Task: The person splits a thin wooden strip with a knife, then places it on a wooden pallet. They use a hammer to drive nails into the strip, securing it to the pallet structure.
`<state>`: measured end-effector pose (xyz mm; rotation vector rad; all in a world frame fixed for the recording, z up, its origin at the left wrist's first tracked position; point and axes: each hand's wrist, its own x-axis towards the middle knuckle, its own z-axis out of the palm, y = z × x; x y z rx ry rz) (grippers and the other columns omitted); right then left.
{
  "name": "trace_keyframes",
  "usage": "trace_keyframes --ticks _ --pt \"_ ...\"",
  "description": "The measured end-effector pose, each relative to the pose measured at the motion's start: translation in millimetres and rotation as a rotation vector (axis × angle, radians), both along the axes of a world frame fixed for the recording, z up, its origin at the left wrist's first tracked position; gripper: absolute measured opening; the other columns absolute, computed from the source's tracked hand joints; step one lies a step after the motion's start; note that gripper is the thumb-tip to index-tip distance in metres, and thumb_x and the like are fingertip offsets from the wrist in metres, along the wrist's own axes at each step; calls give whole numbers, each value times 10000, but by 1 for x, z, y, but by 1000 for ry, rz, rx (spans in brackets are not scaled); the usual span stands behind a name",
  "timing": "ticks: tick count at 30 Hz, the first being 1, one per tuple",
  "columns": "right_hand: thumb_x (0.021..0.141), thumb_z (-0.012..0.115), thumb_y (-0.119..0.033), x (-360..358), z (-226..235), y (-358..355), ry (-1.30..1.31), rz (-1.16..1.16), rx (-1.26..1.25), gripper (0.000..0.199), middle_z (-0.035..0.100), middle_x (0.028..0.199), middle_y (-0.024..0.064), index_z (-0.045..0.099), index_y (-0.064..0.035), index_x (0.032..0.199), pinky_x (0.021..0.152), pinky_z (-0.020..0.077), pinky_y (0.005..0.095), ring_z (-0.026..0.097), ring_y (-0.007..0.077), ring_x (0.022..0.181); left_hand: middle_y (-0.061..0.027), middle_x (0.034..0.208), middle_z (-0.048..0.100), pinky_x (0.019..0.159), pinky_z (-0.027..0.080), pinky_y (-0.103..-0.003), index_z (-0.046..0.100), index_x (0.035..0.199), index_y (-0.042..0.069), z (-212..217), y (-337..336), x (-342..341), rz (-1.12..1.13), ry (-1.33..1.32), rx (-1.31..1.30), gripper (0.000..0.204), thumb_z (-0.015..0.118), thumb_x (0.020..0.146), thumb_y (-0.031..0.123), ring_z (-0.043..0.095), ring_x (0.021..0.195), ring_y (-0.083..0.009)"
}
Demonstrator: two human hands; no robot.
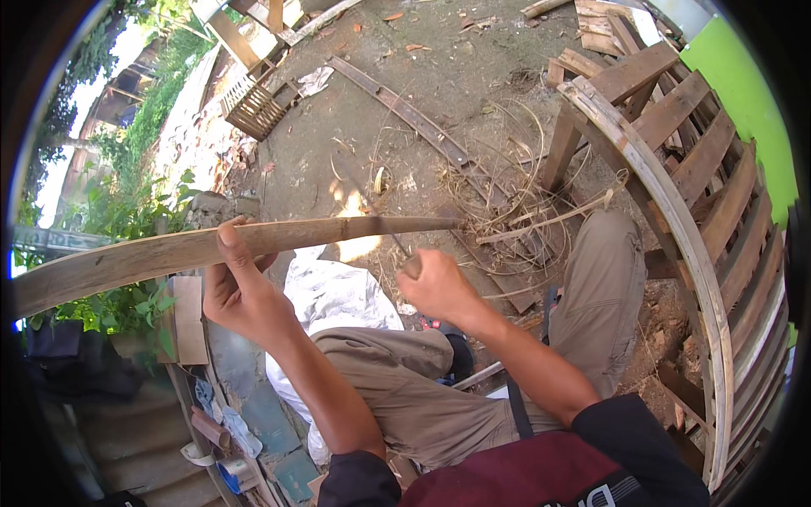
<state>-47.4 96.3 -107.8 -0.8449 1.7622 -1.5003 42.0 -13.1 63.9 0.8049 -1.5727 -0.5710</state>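
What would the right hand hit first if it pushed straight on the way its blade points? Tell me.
Likely the long wooden strip that the left hand grips: the right hand aims its thin blade up across it. Depth is unclear; beyond lies bare ground.

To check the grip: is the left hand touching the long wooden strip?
Touching. The head view shows the left hand wrapped around the long wooden strip.

My left hand (241, 291) is raised in front of me, thumb pointing up, fingers curled round in a firm grip, the forearm rising steeply from my lower left. My right hand (435, 285) is closed in a fist just right of it, knuckles up, wrist straight, its bare forearm running back down to my dark rolled sleeve.
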Motion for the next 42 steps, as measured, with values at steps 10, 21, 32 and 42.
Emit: trace_keyframes --ticks 10,21,32,42 --pt "829 649 -200 -22 -95 12 -14 40 424 279 666 686 260 644 71 763 670 538 473 694 393 660 -102 907 736 555 584 -245 738 994 -17 -5 -27 18 -31 68 39 376 661 1012 351 691 761 -118" --pt "871 624 -297 -30 -266 59 -89 -138 778 374 699 1065 313 741 24 1025 887 557 478 691 439 1035 -110 973 715 624 598 -267 696 1043 4 -19 -52 26 -144 141 55 370 646 1019 370 681 867 -128" --pt "840 648 -207 14 -32 4 -179 144 222 286 688 743 276 655 73 789 709 548 509 704 428 729 2 684 399 643 350 -320 505 839 139 -57 -79 31 -538 654 70 450 491 1045 540 393 637 -144" --pt "830 625 -197 -12 -116 44 40 95 502 271 686 790 306 681 67 859 739 548 501 706 451 790 41 540 269 541 253 -279 350 726 168 -41 -48 5 -641 681 60 645 440 949 766 235 458 -103"
